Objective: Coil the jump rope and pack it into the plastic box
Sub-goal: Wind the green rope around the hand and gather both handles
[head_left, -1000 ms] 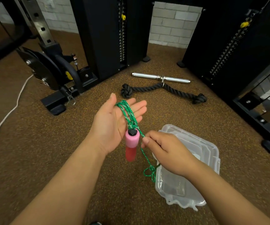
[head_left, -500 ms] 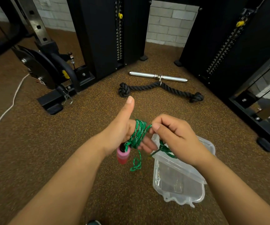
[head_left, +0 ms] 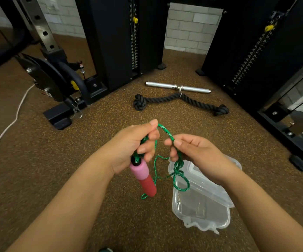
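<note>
Two black weight-stack towers (head_left: 121,39) are standing at the far side, with a white brick wall (head_left: 189,28) showing between them, and the speckled brown floor (head_left: 37,179) is lying open and wide to the left and in the middle. A black rack base (head_left: 59,117) is closing off the left far corner, and a black frame foot (head_left: 300,160) is sitting close to the right. A white cord (head_left: 6,128) is trailing along the left edge. A knotted black rope handle (head_left: 179,100) and a silver bar (head_left: 178,87) are lying on the floor just beyond the hands.

The clear plastic box (head_left: 201,206) is sitting open on the floor under the right forearm, its hinged lid (head_left: 198,171) lying back toward the far side; nothing is lying inside the base.

The left hand (head_left: 134,144) is closing its fingers around a bundle of the green jump rope (head_left: 167,132), with the pink and red handle (head_left: 143,177) hanging below the fist. The right hand (head_left: 196,151) is pinching the rope between thumb and forefinger, other fingers curled loosely. A loop is arching between the hands, and slack is dangling in loose loops above the box lid.

No readable writing is showing anywhere.
</note>
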`<state>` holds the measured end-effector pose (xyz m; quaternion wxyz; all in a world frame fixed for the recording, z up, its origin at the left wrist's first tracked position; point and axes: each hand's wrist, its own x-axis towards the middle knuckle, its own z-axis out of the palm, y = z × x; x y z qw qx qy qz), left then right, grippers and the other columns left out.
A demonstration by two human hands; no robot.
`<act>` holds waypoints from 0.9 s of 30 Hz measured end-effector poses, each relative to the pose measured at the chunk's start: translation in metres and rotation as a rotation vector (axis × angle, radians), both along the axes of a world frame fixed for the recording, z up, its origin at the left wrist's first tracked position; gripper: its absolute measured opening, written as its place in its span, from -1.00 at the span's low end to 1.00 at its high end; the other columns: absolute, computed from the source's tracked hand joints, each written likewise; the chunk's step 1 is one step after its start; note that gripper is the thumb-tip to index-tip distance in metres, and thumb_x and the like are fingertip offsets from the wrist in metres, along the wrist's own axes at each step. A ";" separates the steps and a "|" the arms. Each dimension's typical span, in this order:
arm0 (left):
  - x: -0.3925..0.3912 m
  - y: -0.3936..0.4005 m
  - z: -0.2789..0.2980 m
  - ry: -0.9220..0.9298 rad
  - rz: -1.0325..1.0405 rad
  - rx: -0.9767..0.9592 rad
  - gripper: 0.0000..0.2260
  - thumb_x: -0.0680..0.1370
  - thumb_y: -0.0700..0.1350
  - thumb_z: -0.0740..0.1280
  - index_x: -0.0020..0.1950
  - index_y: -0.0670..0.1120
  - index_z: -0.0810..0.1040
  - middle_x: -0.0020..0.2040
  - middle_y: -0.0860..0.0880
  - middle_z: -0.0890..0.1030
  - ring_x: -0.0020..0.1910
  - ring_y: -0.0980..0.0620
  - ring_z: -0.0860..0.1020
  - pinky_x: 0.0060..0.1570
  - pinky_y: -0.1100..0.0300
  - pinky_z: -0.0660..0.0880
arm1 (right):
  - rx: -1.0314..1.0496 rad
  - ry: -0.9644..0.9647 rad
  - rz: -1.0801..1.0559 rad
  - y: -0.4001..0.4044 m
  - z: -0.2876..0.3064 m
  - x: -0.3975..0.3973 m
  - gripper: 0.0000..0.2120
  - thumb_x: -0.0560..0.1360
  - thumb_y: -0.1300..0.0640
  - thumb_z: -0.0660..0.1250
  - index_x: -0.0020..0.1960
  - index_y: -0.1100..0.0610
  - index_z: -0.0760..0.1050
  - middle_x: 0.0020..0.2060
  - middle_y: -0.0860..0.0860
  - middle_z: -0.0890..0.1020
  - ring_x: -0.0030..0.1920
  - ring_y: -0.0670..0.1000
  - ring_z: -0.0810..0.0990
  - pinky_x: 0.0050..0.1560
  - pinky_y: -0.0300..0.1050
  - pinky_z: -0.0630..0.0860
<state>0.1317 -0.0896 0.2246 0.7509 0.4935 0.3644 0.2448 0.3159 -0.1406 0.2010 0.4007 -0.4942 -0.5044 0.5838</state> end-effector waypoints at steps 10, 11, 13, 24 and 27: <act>0.000 0.003 0.001 -0.220 0.109 -0.139 -0.70 0.50 0.06 0.20 -0.39 -0.04 0.38 -0.65 0.10 0.24 -0.62 0.10 0.28 -0.54 0.29 0.31 | 0.074 -0.092 -0.202 0.004 -0.006 -0.008 -0.77 0.60 0.19 0.16 -0.10 0.10 0.57 -0.48 -0.09 0.50 -0.41 -0.11 0.46 -0.27 -0.28 0.46; 0.000 0.003 0.002 -0.243 0.118 -0.154 -0.70 0.50 0.05 0.20 -0.39 -0.04 0.39 -0.65 0.10 0.25 -0.63 0.10 0.28 -0.55 0.30 0.31 | 0.072 -0.099 -0.198 0.003 -0.008 -0.008 -0.77 0.60 0.18 0.16 -0.09 0.08 0.58 -0.49 -0.09 0.49 -0.42 -0.11 0.45 -0.28 -0.27 0.45; -0.002 0.005 0.003 -0.291 0.142 -0.178 -0.71 0.51 0.03 0.20 -0.38 -0.04 0.43 -0.65 0.09 0.26 -0.63 0.11 0.29 -0.56 0.31 0.30 | 0.061 -0.153 -0.213 0.003 -0.013 -0.010 -0.76 0.56 0.04 0.21 -0.17 0.04 0.59 -0.57 -0.10 0.42 -0.50 -0.10 0.37 -0.29 -0.14 0.43; -0.003 0.004 0.005 -0.283 0.284 -0.115 -0.65 0.65 -0.13 0.04 0.34 -0.24 0.41 0.08 -0.14 0.68 -0.14 0.05 0.68 -0.08 0.22 0.59 | 0.127 -0.459 0.065 -0.010 -0.025 -0.024 -0.74 0.57 -0.05 0.20 -0.23 -0.08 0.56 -0.42 -0.04 0.56 -0.37 -0.10 0.48 -0.23 0.01 0.48; 0.000 0.002 0.003 -0.237 0.334 -0.087 -0.64 0.65 -0.16 0.03 0.43 -0.23 0.30 0.11 -0.17 0.66 -0.01 0.00 0.68 0.03 0.17 0.57 | 0.229 -0.558 0.125 -0.014 -0.015 -0.027 -0.67 0.55 -0.14 0.18 -0.30 -0.03 0.51 -0.44 -0.12 0.56 -0.41 -0.17 0.46 -0.26 -0.01 0.47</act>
